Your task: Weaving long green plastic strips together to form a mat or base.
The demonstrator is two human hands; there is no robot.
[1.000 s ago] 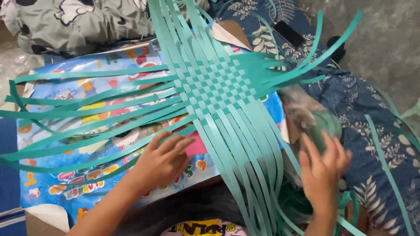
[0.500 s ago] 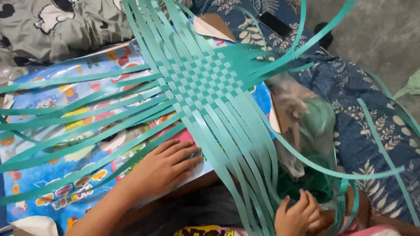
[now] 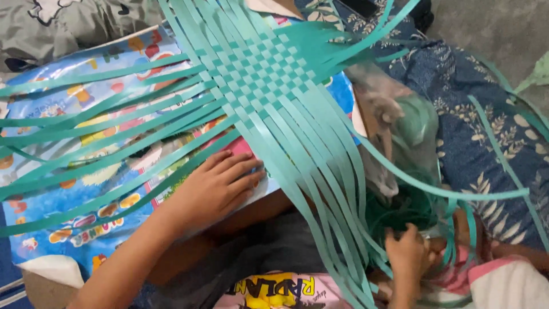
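Teal strip weaving, centre frame.
Left hand [image 3: 214,186] flat, fingers spread, on woven teal strips [image 3: 257,74]; right hand [image 3: 407,252], lower right, closed among loose strips [image 3: 400,214].

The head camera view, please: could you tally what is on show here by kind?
Hands: 2, the left hand flat on the board, the right hand down in the strip bundle.
Woven teal strip mat: 1.
Colourful printed board: 1.
Clear plastic bag of teal strips: 1.
Blue floral cloth: 1.
Total: 6.
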